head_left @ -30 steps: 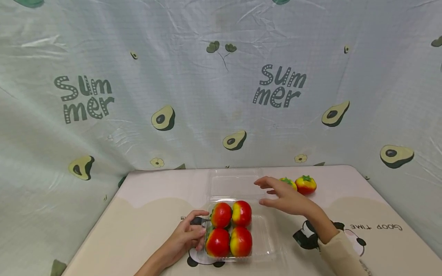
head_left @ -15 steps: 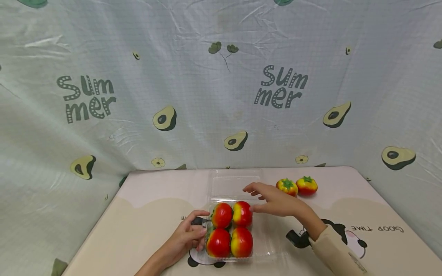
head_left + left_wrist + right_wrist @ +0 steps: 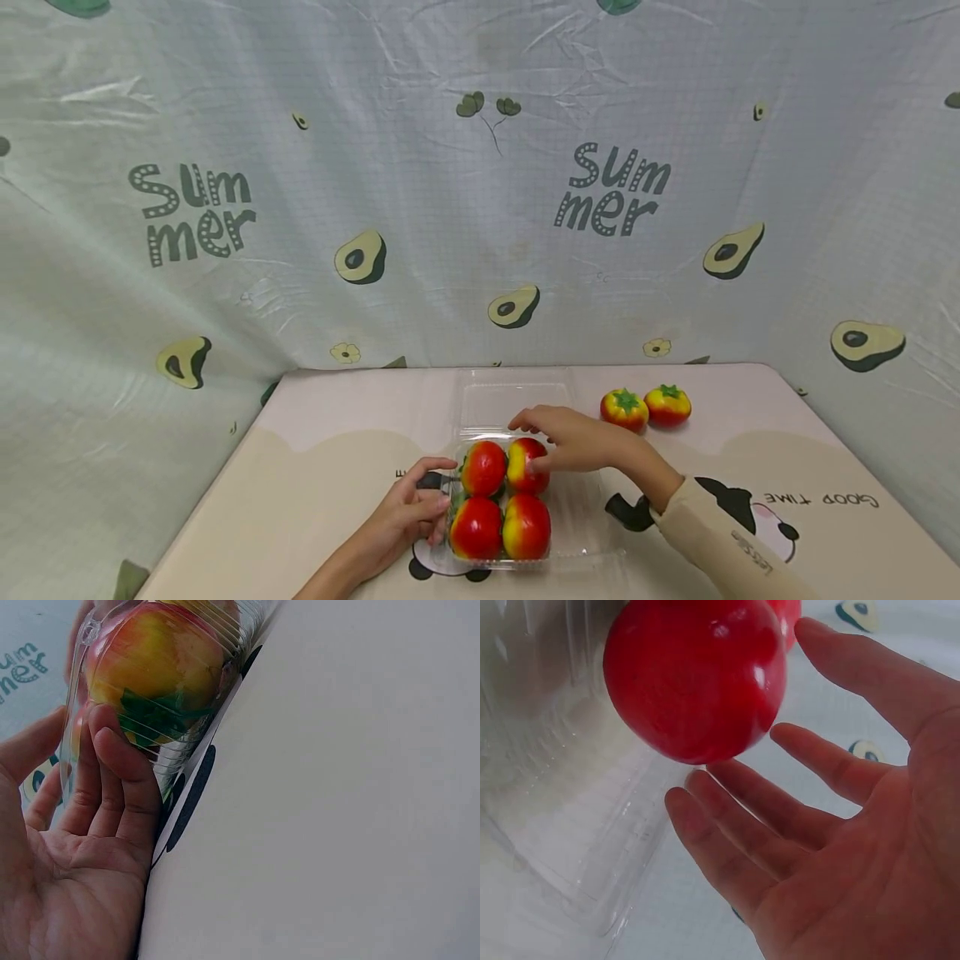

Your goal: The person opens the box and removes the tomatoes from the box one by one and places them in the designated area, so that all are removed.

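A clear plastic box (image 3: pixel 585 521) stands with its lid (image 3: pixel 513 400) laid open behind it. Several red-and-yellow persimmons, artificial-looking, sit in its left part, among them a front-left one (image 3: pixel 476 528) and a back-right one (image 3: pixel 517 467). My left hand (image 3: pixel 405 508) holds the box's left rim, with the thumb and the other fingers on either side of it in the left wrist view. Over the back-right persimmon hovers my right hand (image 3: pixel 573 440). Its fingers spread loosely around the red fruit (image 3: pixel 694 679) in the right wrist view; whether they touch it I cannot tell.
Two more persimmons with green star-shaped tops, a left one (image 3: pixel 624 410) and a right one (image 3: pixel 667 406), lie at the back right of the patterned table (image 3: pixel 315 483). A printed curtain (image 3: pixel 420 208) hangs behind the table.
My right hand has moved left and toward me, from beside the two loose persimmons to above the back-right one in the box. The left hand has stayed at the rim.
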A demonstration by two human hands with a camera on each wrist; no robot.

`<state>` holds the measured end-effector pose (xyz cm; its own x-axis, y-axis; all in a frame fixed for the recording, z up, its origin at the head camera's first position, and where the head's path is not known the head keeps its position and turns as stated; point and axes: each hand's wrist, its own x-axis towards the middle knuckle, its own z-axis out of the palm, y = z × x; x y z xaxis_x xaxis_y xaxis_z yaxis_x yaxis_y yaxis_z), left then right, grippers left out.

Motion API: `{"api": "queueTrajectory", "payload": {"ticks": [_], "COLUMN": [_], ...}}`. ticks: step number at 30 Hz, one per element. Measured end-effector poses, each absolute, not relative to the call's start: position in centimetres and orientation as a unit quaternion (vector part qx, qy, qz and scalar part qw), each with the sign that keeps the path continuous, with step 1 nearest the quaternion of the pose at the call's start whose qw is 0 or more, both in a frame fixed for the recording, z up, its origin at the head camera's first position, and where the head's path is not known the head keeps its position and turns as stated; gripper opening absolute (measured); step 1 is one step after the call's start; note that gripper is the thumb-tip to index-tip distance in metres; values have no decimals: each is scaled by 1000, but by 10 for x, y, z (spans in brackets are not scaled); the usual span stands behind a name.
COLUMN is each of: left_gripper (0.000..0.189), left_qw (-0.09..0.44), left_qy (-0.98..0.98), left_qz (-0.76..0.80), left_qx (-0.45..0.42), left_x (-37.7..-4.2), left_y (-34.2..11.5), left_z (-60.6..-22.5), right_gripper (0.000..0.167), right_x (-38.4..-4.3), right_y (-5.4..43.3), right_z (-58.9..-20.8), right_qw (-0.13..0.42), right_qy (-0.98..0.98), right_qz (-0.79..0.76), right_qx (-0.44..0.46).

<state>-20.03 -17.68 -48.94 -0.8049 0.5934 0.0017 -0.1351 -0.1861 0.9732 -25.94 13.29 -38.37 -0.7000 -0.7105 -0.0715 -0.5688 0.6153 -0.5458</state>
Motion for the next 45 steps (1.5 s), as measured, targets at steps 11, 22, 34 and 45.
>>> {"api": "queueTrajectory", "payload": {"ticks": [11, 22, 34, 45], "left_gripper": [49, 49, 48, 48], "left_qw": [248, 246, 245, 244], "left_qy": [591, 598, 598, 601], "left_qz": [744, 741, 743, 742], "left_qx": [188, 182, 174, 170], "left_x": [-200, -202, -203, -203], "left_y": [-178, -175, -173, -173], "left_z": [-489, -486, -487, -484], "right_gripper": [58, 57, 57, 59], "right_x": [-253, -258, -266, -271], "right_y": [120, 121, 125, 130], "right_z": [-384, -387, -389, -384], "right_qw": [141, 135, 132, 128], "right_qy": [906, 905, 899, 894], "right_qz": [-211, -199, -194, -196], "right_qx": [-339, -350, -370, -382]}}
